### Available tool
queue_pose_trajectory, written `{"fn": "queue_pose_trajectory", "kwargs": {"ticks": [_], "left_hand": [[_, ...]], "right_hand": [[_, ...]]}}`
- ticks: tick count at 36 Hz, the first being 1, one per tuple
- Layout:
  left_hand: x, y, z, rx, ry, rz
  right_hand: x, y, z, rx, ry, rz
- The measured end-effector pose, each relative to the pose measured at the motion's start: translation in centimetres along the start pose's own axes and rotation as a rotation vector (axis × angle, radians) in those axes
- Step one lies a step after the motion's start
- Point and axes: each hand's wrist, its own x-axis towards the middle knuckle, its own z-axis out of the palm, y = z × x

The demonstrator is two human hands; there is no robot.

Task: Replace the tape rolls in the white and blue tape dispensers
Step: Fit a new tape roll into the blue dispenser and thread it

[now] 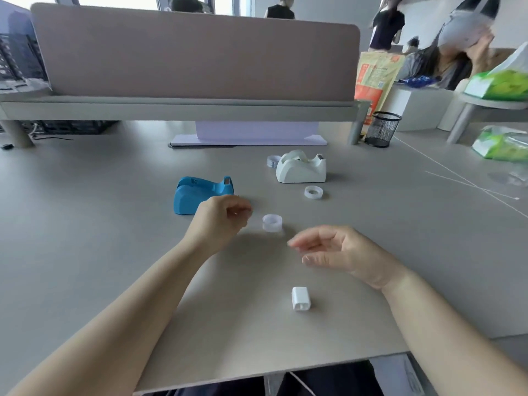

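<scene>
Clear plastic tape roll (272,222) stands on the smooth grey desk (85,224) between two loosely curled, empty hands (220,221).

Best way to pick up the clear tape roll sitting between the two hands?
Pinch the clear tape roll across its outer rim, coming straight down from above. It lies flat on the table with its hole facing up, so the curved sides are free all round. The left hand is nearest; alternatively, hook one finger into the hole and thumb outside.
</scene>
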Motion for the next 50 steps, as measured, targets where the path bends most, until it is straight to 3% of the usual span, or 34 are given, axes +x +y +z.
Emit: {"fn": "queue_pose_trajectory", "kwargs": {"ticks": [6,13,24,29,36,42,50], "left_hand": [[-0.6,-0.2,0.2,0.017,-0.053,0.067],[0.0,0.1,1.5,0.039,-0.081,0.076],[1.3,-0.3,3.2,0.204,-0.133,0.088],[1.6,0.3,4.0,0.305,-0.134,0.094],[2.5,1.1,6.1,0.276,-0.122,0.151],[5.4,2.4,8.4,0.175,-0.006,0.029],[8.8,3.0,10.9,0.374,0.004,-0.044]], "right_hand": [[-2.2,-0.7,0.9,-0.175,-0.173,-0.061],[-2.2,-0.5,2.0,-0.427,-0.107,-0.109],[-1.4,0.6,1.3,-0.309,-0.016,-0.135],[-1.2,0.9,1.0,-0.091,0.036,-0.092],[-0.3,1.5,-1.7,0.095,0.327,-0.039],[1.5,2.8,-5.2,0.121,0.549,0.014],[4.2,3.9,-7.2,0.103,0.575,0.034]]}}
